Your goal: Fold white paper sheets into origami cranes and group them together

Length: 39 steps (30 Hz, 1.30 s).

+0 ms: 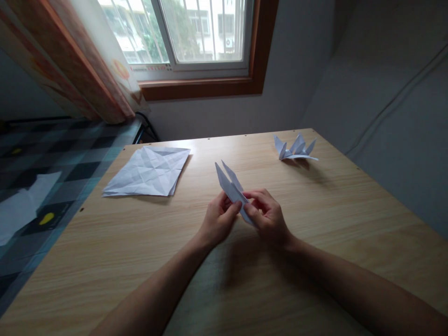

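Observation:
Between my two hands is a white folded paper [228,185], tilted, with two narrow points sticking up and away from me. My left hand [221,215] pinches its near side, the thumb lying along the paper. On the right edge, the thumb and fingers of my right hand [266,215] are closed on the same paper. Both hands are held just above the wooden table [147,261]. The lower end of the paper is partly covered by my fingers.
Creased square paper sheets [150,171] lie stacked at the table's far left. Several-pointed white origami [296,150] stands at the far right. Beyond the left edge is a checked cloth [45,151] with loose white paper [17,214] on it. A window [206,32] and curtain [87,60] are behind.

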Available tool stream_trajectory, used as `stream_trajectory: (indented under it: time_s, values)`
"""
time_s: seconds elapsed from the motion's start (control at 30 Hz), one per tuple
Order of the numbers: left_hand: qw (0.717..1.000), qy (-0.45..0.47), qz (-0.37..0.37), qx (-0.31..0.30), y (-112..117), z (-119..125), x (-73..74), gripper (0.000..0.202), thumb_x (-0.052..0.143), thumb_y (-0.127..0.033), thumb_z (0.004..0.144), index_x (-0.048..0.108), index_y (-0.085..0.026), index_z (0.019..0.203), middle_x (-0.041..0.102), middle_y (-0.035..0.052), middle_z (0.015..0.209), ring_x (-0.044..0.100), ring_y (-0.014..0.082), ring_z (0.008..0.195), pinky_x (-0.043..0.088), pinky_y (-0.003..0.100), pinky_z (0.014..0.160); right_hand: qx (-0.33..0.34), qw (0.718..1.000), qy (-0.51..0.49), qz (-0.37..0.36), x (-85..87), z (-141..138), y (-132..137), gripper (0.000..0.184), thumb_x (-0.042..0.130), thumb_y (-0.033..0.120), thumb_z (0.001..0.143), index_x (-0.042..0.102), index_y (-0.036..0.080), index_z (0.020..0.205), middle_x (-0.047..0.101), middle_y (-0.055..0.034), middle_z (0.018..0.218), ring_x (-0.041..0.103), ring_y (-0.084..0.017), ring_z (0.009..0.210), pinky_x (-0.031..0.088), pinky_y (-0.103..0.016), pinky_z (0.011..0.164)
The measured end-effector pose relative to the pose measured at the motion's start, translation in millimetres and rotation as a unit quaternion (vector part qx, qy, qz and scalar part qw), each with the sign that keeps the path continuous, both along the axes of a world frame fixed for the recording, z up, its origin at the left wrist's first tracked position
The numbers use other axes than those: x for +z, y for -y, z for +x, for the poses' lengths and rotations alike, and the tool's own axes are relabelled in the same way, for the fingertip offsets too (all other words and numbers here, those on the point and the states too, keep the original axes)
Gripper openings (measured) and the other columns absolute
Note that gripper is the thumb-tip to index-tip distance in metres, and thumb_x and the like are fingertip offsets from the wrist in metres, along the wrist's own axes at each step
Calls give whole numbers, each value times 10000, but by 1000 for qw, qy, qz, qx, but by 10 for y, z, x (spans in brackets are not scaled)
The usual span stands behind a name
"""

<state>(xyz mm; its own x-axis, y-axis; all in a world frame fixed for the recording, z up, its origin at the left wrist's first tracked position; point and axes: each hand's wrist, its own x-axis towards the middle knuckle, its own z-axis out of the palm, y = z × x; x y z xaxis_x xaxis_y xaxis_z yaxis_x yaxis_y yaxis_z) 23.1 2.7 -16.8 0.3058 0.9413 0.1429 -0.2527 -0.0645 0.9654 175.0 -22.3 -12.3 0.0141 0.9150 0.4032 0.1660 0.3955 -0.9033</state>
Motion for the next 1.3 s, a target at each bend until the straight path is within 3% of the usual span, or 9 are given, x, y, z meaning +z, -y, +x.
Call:
stream_trajectory:
  time_s: [0.13,0.27,0.43,0.6,0.7,0.93,1.13,1.2,1.3]
  values:
    - [999,19,-29,0,17,8,5,319,752,-361,758,634,-125,936,686,58,835,633,176,752,500,285,695,-7,1000,24,17,11,0,12,180,571,279,890,719,198,954,641,-54,918,608,-179,832,490,-288,684]
    - [999,11,-37,5,13,-3,-31,327,746,-403,757,650,-106,855,655,48,744,604,164,685,488,284,644,-13,998,-18,-53,-13,-4,16,171,570,314,891,677,181,882,668,-25,772,608,-163,691,471,-278,627]
    - [999,-24,-29,32,-10,-31,-13,319,721,-419,778,624,-117,738,601,14,666,526,116,588,423,240,553,-19,993,-38,-110,-43,5,-5,236,675,364,810,567,190,695,546,29,605,501,-122,562,411,-245,537]
    - [994,-106,-12,-7,19,-27,74,319,681,-423,810,658,-108,768,612,23,680,526,125,604,405,242,562,-4,986,-123,-115,-44,-5,-47,268,728,374,758,588,202,908,581,25,735,546,-126,647,457,-243,590]
    - [989,-147,1,-17,41,-13,106,309,675,-410,819,671,-104,772,623,29,696,540,134,627,405,241,566,41,984,-136,-107,-23,-4,-49,221,695,389,789,603,188,804,592,17,701,549,-124,639,465,-246,594]
    - [997,-54,-49,20,36,-5,85,359,735,-400,761,598,-157,987,667,12,700,624,155,603,453,242,553,47,982,-119,-140,19,26,-63,273,664,419,806,568,183,708,514,46,563,454,-88,474,390,-223,438]
    - [997,-18,-62,44,45,-10,99,553,732,-375,772,461,-213,1226,605,-59,589,565,120,481,392,198,471,42,971,-181,-148,-34,2,-85,413,694,366,781,468,228,1098,584,77,631,525,-100,475,448,-219,455]
    - [997,-8,-61,41,42,-11,85,486,709,-369,785,504,-211,1196,627,-40,621,574,128,501,414,217,487,37,973,-186,-132,-43,4,-84,428,684,340,787,442,254,1130,619,62,721,552,-100,507,466,-224,481]
    - [998,-30,-51,39,18,-30,41,282,666,-358,796,633,-171,1005,648,4,657,584,144,549,445,252,529,59,980,-151,-117,-35,28,-81,207,631,314,808,564,233,985,615,38,736,554,-101,533,459,-228,494]
